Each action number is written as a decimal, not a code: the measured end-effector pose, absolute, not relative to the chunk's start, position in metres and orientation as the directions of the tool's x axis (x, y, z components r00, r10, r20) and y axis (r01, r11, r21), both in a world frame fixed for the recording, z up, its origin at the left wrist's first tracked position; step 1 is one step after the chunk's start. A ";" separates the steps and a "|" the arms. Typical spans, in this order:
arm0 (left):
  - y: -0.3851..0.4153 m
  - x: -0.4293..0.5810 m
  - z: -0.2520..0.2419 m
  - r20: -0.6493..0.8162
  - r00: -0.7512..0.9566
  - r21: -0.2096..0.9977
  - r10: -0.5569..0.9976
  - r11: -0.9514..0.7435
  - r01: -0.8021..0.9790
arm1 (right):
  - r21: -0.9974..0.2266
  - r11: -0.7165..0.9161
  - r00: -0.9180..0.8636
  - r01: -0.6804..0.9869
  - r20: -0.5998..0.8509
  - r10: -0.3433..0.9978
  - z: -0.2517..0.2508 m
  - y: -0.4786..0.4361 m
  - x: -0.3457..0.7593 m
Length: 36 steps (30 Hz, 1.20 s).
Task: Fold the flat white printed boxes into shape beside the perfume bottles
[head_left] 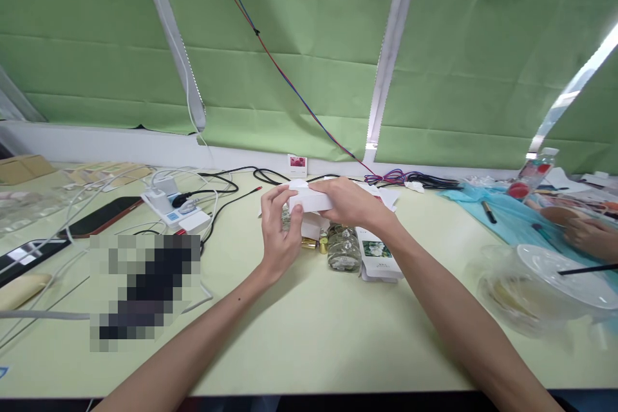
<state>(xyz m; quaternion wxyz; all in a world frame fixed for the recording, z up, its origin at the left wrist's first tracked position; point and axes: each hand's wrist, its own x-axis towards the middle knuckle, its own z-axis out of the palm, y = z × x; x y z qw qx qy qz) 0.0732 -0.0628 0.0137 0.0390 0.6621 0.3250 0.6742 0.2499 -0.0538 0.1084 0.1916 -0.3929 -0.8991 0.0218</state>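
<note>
Between my two hands is a small white box [311,200], held just above the table. My left hand [281,225] grips its left end with thumb and fingers, and my right hand [350,201] closes on its right end from behind. Beneath and beyond them stands a glass bottle [344,250], its top partly covered by my right hand. Small gold caps [323,245] lie to the left of the bottle. A white card box [379,251] with a picture of white flowers lies beside my right wrist. More white paper pieces behind are partly hidden.
A power strip [176,209] with plugs and cables sits left, near a phone [103,215] and a blurred-out dark object [149,286]. At right are a lidded drink cup [550,283] with a straw, blue plastic sheet [470,203], and another person's hand [596,238]. A small picture card [297,165] stands at the back.
</note>
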 end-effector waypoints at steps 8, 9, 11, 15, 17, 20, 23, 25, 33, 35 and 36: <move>-0.063 0.074 0.013 0.859 -0.125 0.502 0.496 -0.774 0.386 | -0.084 0.675 -0.618 0.733 0.333 0.712 0.108 -0.060 0.247; -0.063 0.074 0.013 0.862 -0.125 0.499 0.492 -0.777 0.383 | -0.076 0.674 -0.618 0.734 0.336 0.711 0.108 -0.061 0.246; -0.063 0.074 0.013 0.866 -0.125 0.492 0.484 -0.782 0.381 | -0.064 0.671 -0.614 0.739 0.346 0.710 0.109 -0.062 0.246; -0.062 0.073 0.014 0.866 -0.121 0.492 0.485 -0.785 0.377 | -0.040 0.659 -0.603 0.751 0.363 0.710 0.108 -0.063 0.247; -0.062 0.073 0.013 0.866 -0.108 0.490 0.488 -0.789 0.369 | -0.037 0.648 -0.595 0.761 0.359 0.719 0.108 -0.063 0.249; -0.062 0.072 0.012 0.872 -0.069 0.472 0.484 -0.798 0.375 | -0.044 0.634 -0.580 0.772 0.360 0.731 0.106 -0.065 0.252; -0.061 0.072 0.011 0.891 -0.007 0.415 0.455 -0.805 0.424 | -0.057 0.626 -0.567 0.778 0.365 0.739 0.106 -0.068 0.257; -0.061 0.072 0.011 0.902 0.034 0.369 0.430 -0.812 0.453 | -0.079 0.614 -0.551 0.786 0.362 0.752 0.106 -0.070 0.260; -0.061 0.072 0.013 0.865 0.015 0.383 0.501 -0.679 0.627 | -0.190 0.537 -0.408 0.822 0.461 0.788 0.084 -0.068 0.292; -0.059 0.071 0.011 0.816 0.041 0.382 0.577 -0.590 0.711 | -0.223 0.537 -0.373 0.814 0.508 0.776 0.073 -0.067 0.300; -0.058 0.071 0.010 0.787 0.048 0.381 0.616 -0.546 0.746 | -0.232 0.549 -0.367 0.803 0.533 0.763 0.067 -0.066 0.304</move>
